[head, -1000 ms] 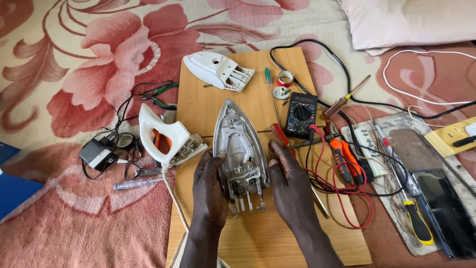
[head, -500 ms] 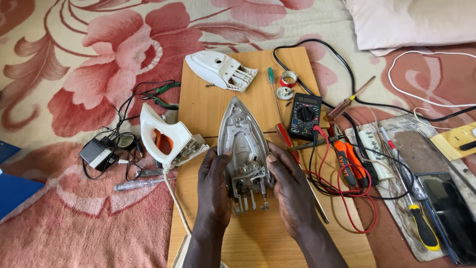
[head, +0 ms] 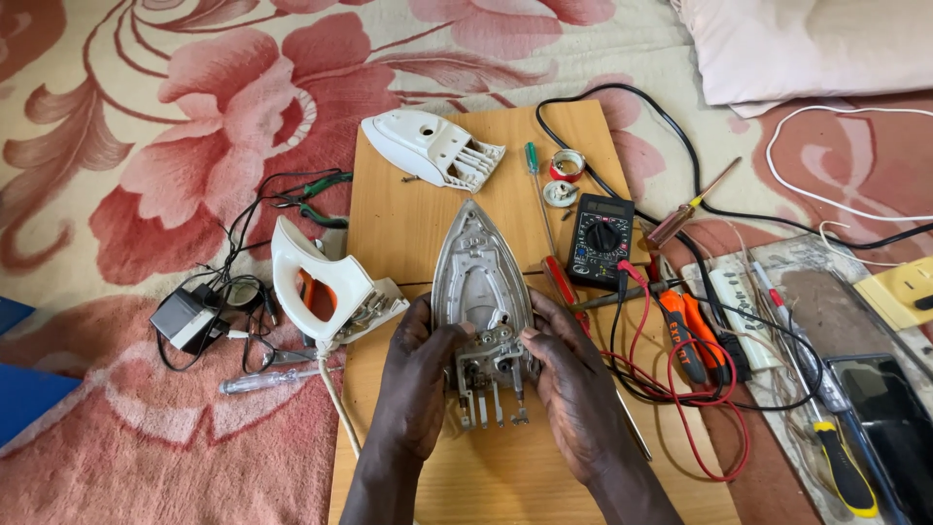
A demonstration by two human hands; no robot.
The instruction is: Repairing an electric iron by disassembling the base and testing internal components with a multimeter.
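2 hands held the soleplate [head: 481, 282] flat on the board [head: 408, 214], its point aimed away. The left hand [head: 418, 389] curled its fingers around the left rear edge; the right hand [head: 573, 399] gripped the right rear edge, thumb near the terminals [head: 491, 389]. The handle [head: 321, 287] lay just left, the cover [head: 428, 146] farther up, the meter [head: 601, 238] to the right. Good practice, I judged: grip by the rims, keep fingers off the bare prongs, and keep the plate level.
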